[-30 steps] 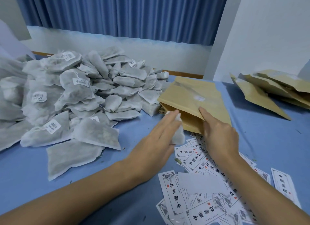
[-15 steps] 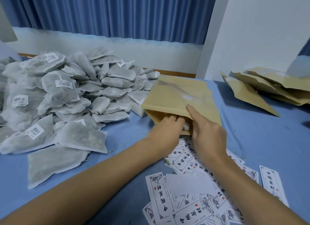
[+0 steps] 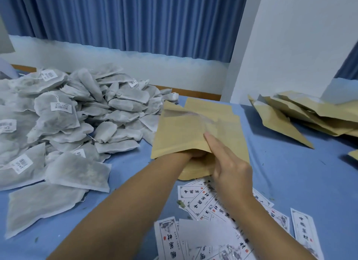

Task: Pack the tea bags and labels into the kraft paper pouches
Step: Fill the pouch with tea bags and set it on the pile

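A kraft paper pouch point(image 3: 184, 132) is lifted at the middle of the blue table, its mouth facing me. My left hand point(image 3: 193, 155) is pushed into the mouth up to the wrist, so its fingers and whatever they carry are hidden. My right hand point(image 3: 230, 166) pinches the pouch's upper lip, index finger stretched across the top. A big heap of white tea bags point(image 3: 77, 120) lies to the left. Printed labels point(image 3: 201, 199) are scattered under my right forearm.
More kraft pouches point(image 3: 302, 112) lie in a loose pile at the far right. A stack of flat pouches point(image 3: 195, 170) sits under the held one. Blue cloth point(image 3: 290, 172) shows between the piles. A white wall and blue curtain stand behind the table.
My left hand brought a tea bag from in front of the pouch to its mouth, then slid deep inside. The right hand kept hold of the lip and lifted it.
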Motion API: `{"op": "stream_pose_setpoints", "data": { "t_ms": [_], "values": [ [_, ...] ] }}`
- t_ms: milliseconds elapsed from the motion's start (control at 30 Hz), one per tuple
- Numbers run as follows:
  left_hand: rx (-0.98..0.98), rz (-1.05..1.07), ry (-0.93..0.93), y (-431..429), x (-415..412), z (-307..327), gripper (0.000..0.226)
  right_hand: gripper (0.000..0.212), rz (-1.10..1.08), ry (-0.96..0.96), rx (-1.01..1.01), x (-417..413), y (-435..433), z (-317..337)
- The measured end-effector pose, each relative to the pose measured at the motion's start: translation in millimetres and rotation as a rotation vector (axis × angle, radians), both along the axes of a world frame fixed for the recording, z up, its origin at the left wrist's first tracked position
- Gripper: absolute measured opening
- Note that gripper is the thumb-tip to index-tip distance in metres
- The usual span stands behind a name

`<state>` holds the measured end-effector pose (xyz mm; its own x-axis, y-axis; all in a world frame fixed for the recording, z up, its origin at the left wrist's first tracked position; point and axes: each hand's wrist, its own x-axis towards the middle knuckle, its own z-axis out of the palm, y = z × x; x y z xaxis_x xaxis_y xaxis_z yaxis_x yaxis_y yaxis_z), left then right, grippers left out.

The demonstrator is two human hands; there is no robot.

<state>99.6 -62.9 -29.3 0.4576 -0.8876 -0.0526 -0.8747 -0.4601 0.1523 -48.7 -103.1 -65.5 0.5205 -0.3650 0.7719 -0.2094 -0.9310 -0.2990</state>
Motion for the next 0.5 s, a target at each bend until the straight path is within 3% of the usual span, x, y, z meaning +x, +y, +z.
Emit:
{"op": "stream_pose_setpoints", "data": {
  "t_ms": [33,167,233,333,433,467,500],
  "values": [
    [-0.094,-0.071,0.244,1.9,-6.7,-21.5,0.040,0.091,-0.012,0.038,0.004,0.0,1.2,-1.4],
    [-0.367,-0.368,0.022,30.6,-24.0,-32.4,0.010,0.086,-0.039,0.110,0.029,1.8,6.0,2.3],
    [-0.522,-0.436,0.007,61.8,-24.1,-46.2,0.016,0.086,-0.070,0.144,0.006,1.4,9.3,4.1],
    [-0.827,-0.485,-0.230,99.3,-9.8,-39.1,0.025,0.090,-0.179,0.263,-0.014,4.0,5.8,6.6],
    [-1.172,-0.233,-0.361,117.7,5.2,-20.1,0.033,0.097,-0.323,0.358,-0.016,4.8,-1.0,5.8],
    [-1.183,-0.077,-0.405,120.4,16.4,-13.5,0.028,0.098,-0.341,0.376,-0.016,4.2,-2.7,5.2],
    [-1.069,0.129,-0.446,122.2,30.4,-11.5,0.019,0.098,-0.354,0.390,-0.010,4.0,-5.0,3.9]
  ]
}}
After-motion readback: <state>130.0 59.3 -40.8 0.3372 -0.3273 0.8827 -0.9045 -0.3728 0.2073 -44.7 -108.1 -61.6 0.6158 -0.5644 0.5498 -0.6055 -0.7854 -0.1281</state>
